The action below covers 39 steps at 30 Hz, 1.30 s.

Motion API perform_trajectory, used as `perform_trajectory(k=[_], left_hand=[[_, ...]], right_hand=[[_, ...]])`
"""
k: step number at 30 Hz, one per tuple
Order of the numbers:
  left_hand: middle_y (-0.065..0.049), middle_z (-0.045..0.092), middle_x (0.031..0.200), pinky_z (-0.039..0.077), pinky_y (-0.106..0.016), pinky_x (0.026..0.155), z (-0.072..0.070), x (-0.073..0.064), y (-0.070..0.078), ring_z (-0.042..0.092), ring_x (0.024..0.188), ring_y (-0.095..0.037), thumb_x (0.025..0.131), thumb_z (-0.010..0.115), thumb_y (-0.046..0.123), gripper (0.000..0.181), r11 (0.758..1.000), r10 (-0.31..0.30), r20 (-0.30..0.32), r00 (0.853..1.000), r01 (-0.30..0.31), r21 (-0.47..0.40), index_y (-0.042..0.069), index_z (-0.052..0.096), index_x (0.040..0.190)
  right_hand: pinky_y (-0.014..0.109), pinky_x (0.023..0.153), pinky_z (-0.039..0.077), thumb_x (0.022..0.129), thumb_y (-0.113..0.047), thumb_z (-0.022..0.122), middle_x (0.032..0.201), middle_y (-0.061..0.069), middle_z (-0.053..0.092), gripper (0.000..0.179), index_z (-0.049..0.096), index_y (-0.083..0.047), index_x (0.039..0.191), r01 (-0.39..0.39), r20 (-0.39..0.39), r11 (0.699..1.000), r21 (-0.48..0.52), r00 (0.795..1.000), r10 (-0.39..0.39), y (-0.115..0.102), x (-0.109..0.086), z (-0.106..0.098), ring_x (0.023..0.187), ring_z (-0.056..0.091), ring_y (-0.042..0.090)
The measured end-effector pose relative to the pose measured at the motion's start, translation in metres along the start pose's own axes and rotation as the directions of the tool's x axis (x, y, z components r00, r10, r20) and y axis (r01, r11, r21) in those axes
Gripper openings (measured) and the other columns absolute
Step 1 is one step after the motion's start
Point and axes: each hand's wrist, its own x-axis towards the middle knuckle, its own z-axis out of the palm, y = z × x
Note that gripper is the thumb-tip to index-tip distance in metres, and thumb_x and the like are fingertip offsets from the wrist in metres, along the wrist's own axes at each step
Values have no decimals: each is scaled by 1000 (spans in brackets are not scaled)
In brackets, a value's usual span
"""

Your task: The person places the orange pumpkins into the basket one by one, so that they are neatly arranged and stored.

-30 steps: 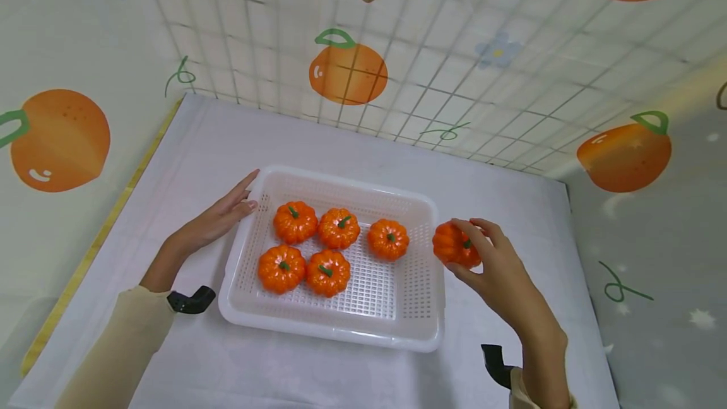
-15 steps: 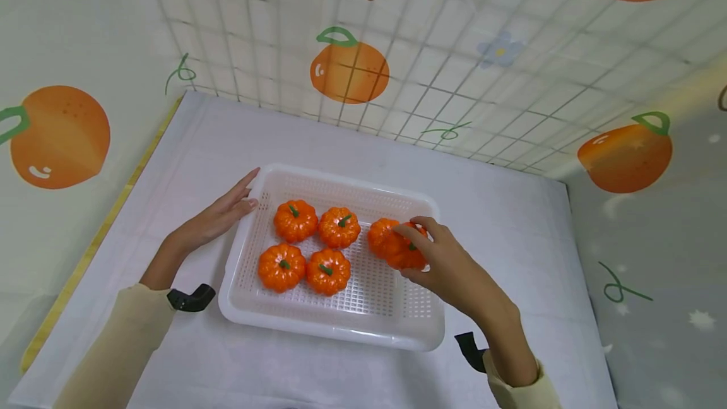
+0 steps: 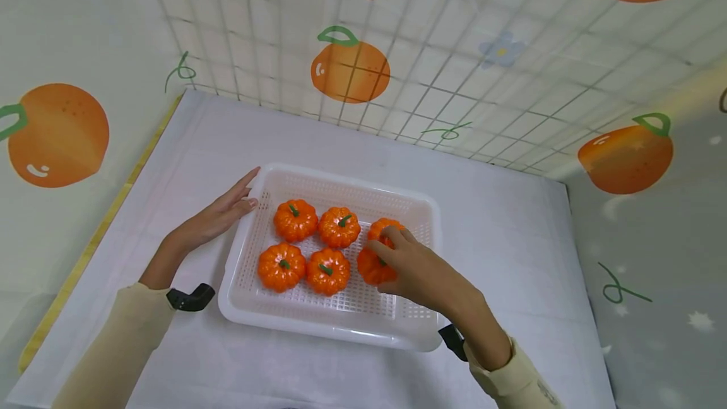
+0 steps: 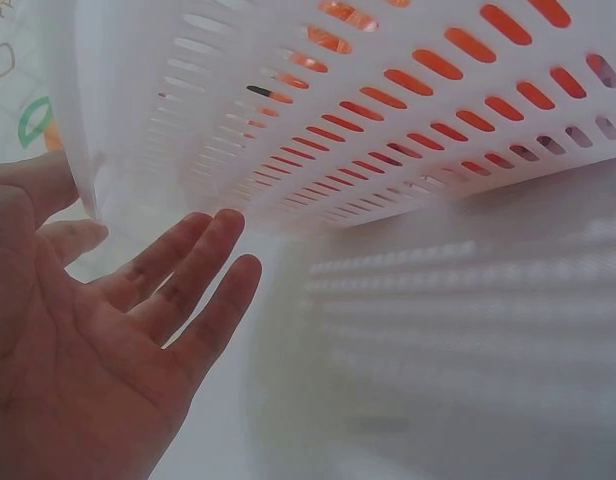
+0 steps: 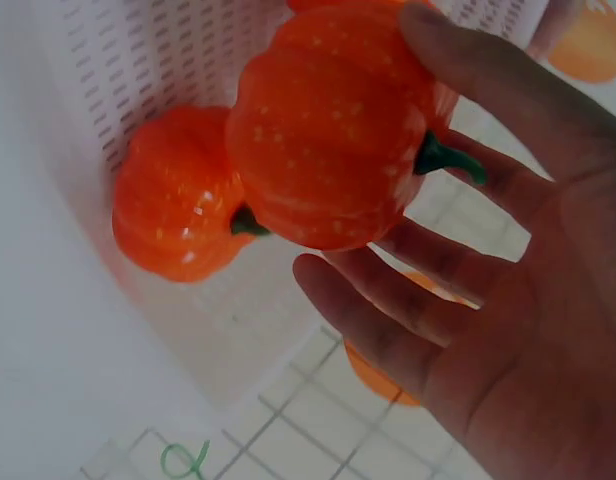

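My right hand point(image 3: 417, 270) holds a small orange pumpkin point(image 5: 333, 130) with a green stem, thumb on one side and fingers on the other. It is inside the white plastic basket point(image 3: 335, 333), at the front of another pumpkin point(image 3: 386, 227) that the hand partly covers. Several more pumpkins point(image 3: 295, 221) sit in two rows in the basket's left half. At the left end, my left hand point(image 3: 218, 216) rests against the basket's rim with its fingers extended. From the left wrist view, that hand point(image 4: 118, 310) lies alongside the slotted basket wall point(image 4: 318, 120), orange showing through the slots.
The basket stands on a table covered with a white cloth point(image 3: 483, 207). Behind it rises a wire grid point(image 3: 431, 74) under a sheet printed with oranges. A yellow strip point(image 3: 102, 232) runs along the table's left edge.
My right hand has carried the pumpkin leftward from outside the basket's right end, over the rim, and down to the front of the back-right pumpkin. The left hand has stayed at the rim.
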Motion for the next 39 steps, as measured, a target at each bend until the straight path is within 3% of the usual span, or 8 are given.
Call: perform_trajectory(k=[4,11,16,20,26,34,39], left_hand=[[-9,13,165,37,-65,103,0,0,0,28,144,-42,106,44,36,66,1000,-2,0,1000,2,-1,39,5,160],[-8,10,166,38,-64,102,0,-1,0,24,145,-42,106,44,36,67,1000,2,-8,1000,-2,16,38,4,160],[-7,9,166,35,-64,103,0,-1,1,21,146,-42,107,44,36,67,1000,5,-10,1000,-5,18,37,4,160],[-5,7,167,36,-64,103,0,-1,0,19,147,-41,107,44,35,66,1000,4,-7,1000,-4,15,37,5,160],[-3,4,167,32,-65,105,0,1,-2,15,149,-40,107,44,35,66,1000,8,-11,1000,-8,25,38,5,160],[-2,4,167,28,-66,107,0,0,-1,13,149,-38,107,43,35,66,999,4,-11,1000,-4,32,38,5,160],[-2,5,167,26,-67,108,1,0,-1,15,149,-38,107,44,36,66,1000,-3,-13,1000,3,30,39,5,160]], right_hand=[[30,76,54,78,-24,87,119,5,51,58,61,-22,130,37,48,999,-26,998,-36,-3,6,3,102,51,22],[31,74,56,77,-22,88,124,10,49,59,56,-21,127,28,180,997,-72,983,-14,-6,16,12,100,51,25],[29,67,53,75,-12,86,113,13,51,56,57,-15,123,81,188,990,-114,980,-59,-8,21,18,93,50,25],[31,64,54,73,-12,89,116,16,54,59,56,-14,122,102,193,976,-195,979,-64,-9,22,24,90,53,26],[32,67,57,70,-22,93,118,16,55,67,53,-16,124,124,217,931,-345,975,-49,-12,26,30,95,57,28],[25,58,52,76,-13,85,126,19,57,53,50,-14,117,179,165,850,-495,980,-111,-11,25,36,88,56,26],[25,58,51,76,-13,85,115,15,56,54,49,-14,116,187,174,847,-498,978,-113,-11,25,35,86,54,25]])
